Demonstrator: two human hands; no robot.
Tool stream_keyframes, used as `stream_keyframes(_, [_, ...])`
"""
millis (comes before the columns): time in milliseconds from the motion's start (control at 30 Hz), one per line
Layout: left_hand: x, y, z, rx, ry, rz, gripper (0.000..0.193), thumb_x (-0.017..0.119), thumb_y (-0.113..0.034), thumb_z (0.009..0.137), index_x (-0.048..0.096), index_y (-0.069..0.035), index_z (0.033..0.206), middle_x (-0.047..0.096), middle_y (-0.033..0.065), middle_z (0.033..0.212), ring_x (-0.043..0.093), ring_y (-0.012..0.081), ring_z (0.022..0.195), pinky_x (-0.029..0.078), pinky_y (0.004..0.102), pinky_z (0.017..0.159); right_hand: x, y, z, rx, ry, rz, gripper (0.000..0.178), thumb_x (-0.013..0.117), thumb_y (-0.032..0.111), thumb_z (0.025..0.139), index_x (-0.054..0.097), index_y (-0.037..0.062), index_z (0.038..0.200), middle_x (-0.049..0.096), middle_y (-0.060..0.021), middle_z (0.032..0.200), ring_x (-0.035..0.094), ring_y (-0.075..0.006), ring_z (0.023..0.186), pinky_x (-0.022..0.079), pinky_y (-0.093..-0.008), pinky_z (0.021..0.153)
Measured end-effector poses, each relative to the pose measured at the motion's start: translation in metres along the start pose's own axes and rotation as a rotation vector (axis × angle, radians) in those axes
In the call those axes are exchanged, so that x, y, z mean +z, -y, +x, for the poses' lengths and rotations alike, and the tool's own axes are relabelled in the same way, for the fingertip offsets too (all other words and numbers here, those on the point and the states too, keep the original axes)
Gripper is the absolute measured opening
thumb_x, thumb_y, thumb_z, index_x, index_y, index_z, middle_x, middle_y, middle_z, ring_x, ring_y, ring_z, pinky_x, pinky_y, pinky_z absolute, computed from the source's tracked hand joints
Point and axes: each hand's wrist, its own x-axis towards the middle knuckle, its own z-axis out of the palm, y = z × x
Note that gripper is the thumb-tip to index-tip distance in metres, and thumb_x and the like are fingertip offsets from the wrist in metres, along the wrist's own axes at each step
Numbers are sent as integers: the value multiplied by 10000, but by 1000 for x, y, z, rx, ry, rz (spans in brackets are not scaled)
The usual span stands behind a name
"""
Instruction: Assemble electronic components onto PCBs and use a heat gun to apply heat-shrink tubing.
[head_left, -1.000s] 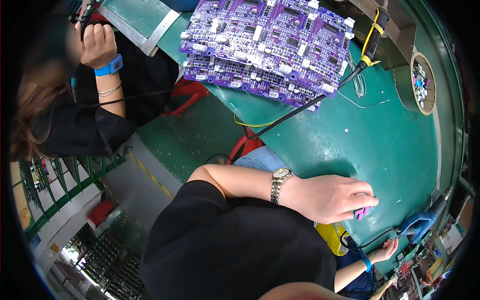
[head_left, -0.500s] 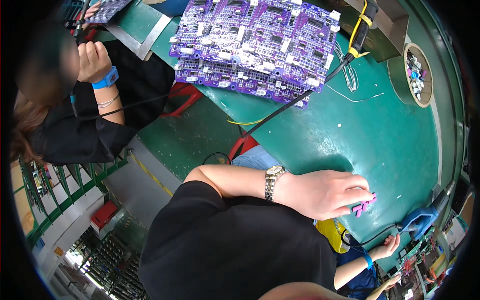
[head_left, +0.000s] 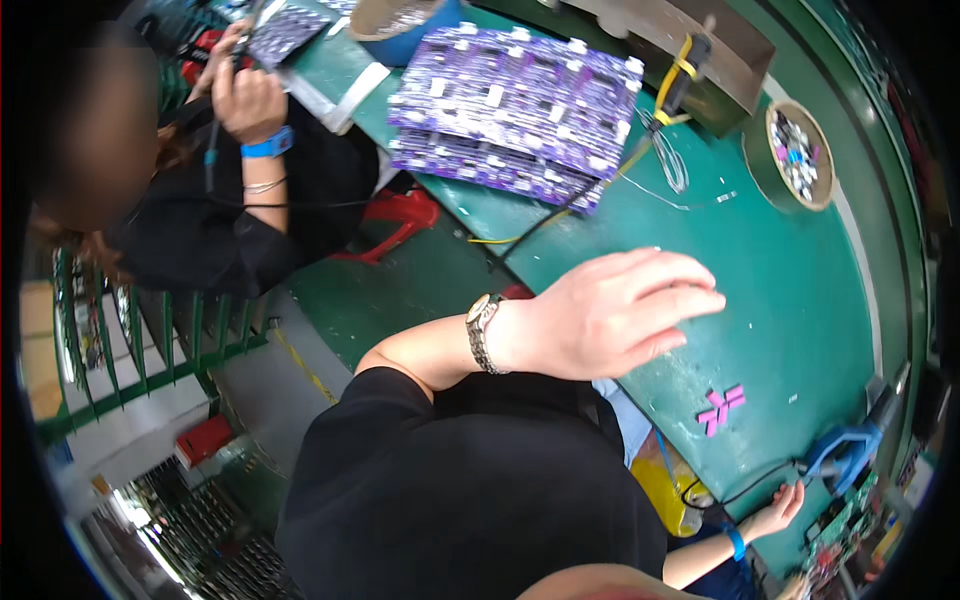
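Since half a second ago, the left hand (head_left: 610, 315) has lifted off the pink pieces (head_left: 720, 408) and drawn back toward the upper left, so the little cluster now lies fully uncovered. The boards (head_left: 515, 105) and the round bin (head_left: 758, 165) sit at a different spot in the view too, but that looks like the head turning rather than anything being shifted.

The pink pieces rest on the desk (head_left: 815, 300) near its front edge, grouped close together, some of them touching. The left hand hangs apart from them, between the pieces and the stacked boards, its fingers loosely spread and lightly bent, the thumb standing away from them. Nothing shows in its grasp, though the palm side is hidden. The right hand is out of view, so I cannot tell what it is doing.

The step in hand seems to be a pause between handling the pieces and reaching elsewhere. The hand appears to be clearing away from the cluster. If a piece is wanted, the next move calls for coming back down and pinching it between thumb and fingertip, gently enough not to scatter its neighbours. If the boards are wanted, it calls for a farther reach past the black cable (head_left: 545, 228).
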Motion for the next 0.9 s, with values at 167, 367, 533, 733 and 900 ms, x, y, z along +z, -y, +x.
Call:
stream_keyframes(167, [-39, 18, 10, 141, -253, 661, 394, 702, -35, 663, 631, -39, 1050, 606, 96, 1042, 573, 262, 835, 468, 350, 706, -13, -12, -1, -41, -11, -37, 259, 534, 168, 933, 611, 18, 1130, 590, -11, 892, 487, -85, 751, 388, -219, 663])
stream_keyframes(367, [-70, 26, 4, 42, -177, 1005, 364, 609, -14, 697, 622, -73, 1056, 598, 56, 1059, 556, 249, 947, 422, 369, 850, -8, -16, 0, -61, 7, -2, 243, 531, 162, 937, 614, 31, 1124, 558, 14, 857, 425, -68, 700, 367, -206, 637])
stream_keyframes(533, [-76, 30, 6, 66, -57, 953, 340, 636, -26, 685, 622, -64, 1022, 606, 60, 1024, 571, 233, 962, 451, 364, 833, -4, -5, -7, -55, 17, -39, 258, 533, 176, 941, 590, 22, 1140, 523, 17, 860, 422, -74, 730, 359, -209, 657])
stream_keyframes(733, [-80, 35, 7, 116, -53, 952, 277, 671, -57, 681, 641, -63, 956, 623, 61, 1003, 595, 249, 912, 499, 354, 761, -5, -7, -5, -58, 18, -101, 259, 538, 185, 941, 595, 25, 1138, 507, 26, 820, 423, -73, 719, 362, -209, 641])
stream_keyframes(900, [-74, 39, 8, 58, -72, 935, 273, 724, -19, 671, 658, -67, 932, 636, 64, 985, 619, 243, 844, 509, 325, 718, -6, -8, -3, -84, -8, -117, 264, 532, 184, 948, 598, 36, 1156, 520, 27, 841, 423, -71, 723, 364, -207, 648])
